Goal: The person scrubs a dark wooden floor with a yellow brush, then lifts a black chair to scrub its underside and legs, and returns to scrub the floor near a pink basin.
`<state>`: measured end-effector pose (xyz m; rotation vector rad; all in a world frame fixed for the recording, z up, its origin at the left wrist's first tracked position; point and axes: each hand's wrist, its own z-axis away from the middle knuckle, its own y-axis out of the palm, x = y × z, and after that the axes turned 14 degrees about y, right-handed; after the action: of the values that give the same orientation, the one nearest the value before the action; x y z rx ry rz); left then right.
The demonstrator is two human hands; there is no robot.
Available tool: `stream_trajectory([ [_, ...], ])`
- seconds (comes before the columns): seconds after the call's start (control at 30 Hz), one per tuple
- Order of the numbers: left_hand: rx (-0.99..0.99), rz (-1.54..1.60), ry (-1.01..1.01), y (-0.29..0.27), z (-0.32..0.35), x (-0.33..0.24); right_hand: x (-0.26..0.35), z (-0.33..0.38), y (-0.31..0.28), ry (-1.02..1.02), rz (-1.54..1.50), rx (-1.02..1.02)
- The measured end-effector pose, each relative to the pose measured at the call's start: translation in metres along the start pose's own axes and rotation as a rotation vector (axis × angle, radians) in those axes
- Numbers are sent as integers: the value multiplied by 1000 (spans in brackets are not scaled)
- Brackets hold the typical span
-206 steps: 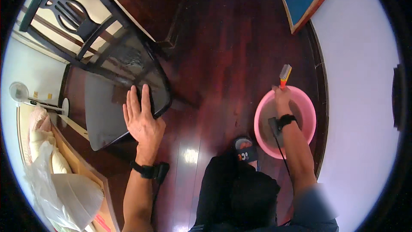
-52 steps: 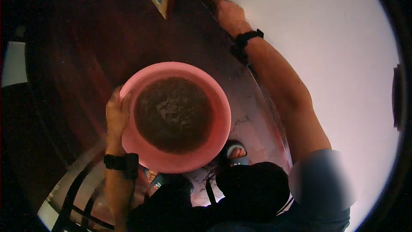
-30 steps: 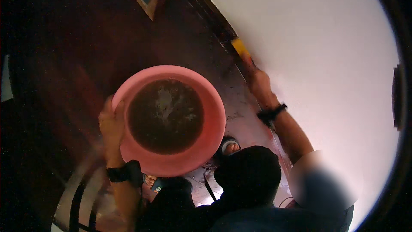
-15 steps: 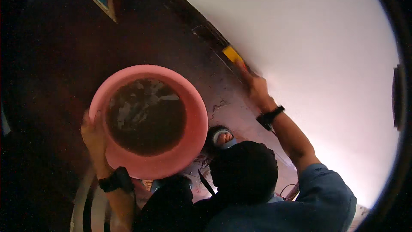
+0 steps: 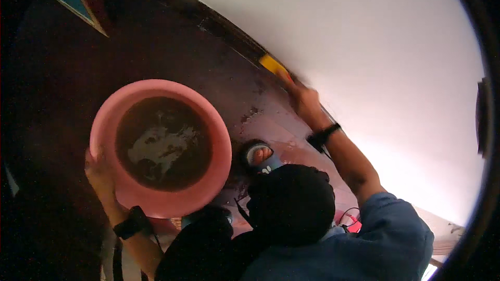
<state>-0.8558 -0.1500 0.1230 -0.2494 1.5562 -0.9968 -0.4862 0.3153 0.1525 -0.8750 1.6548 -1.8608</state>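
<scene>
A pink basin (image 5: 219,140), part filled with murky brown water, is in front of me on the left. My left hand (image 5: 100,177) grips its rim on the near left side. At arm's length to the right, my right hand (image 5: 307,103) is closed around a yellow block-shaped scrubber (image 5: 273,65), which has a reddish part beside the fingers. The scrubber touches the dark skirting (image 5: 229,36) at the foot of the white wall. Its underside is hidden and the hand is slightly blurred.
The white wall (image 5: 375,57) rises along my right. Dark, wet-looking floor (image 5: 177,47) spreads ahead, with dirt marks near my sandalled foot (image 5: 260,156). A blue panel with a pale edge (image 5: 78,0) stands at the far left. A red thing (image 5: 354,224) lies behind my right arm.
The view has swung, so the basin and blue panel appear further left. The scrubber has shifted slightly along the skirting. Both hands keep their holds.
</scene>
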Motion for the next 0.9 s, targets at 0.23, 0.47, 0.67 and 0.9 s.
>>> stream_trajectory([
  [0.23, -12, -108, 73, 1, -14, 44, 37, -31, 19, 153, -113, 138],
  [0.47, 133, 178, 185, -15, -9, -13, -24, 21, 8, 208, 67, 164],
  [0.67, -31, -79, -35, 1, -10, 22, -73, 68, 3, 157, 3, 146],
  [0.9, -15, -204, -14, 8, -8, 7, 83, -93, 88, -68, -62, 279],
])
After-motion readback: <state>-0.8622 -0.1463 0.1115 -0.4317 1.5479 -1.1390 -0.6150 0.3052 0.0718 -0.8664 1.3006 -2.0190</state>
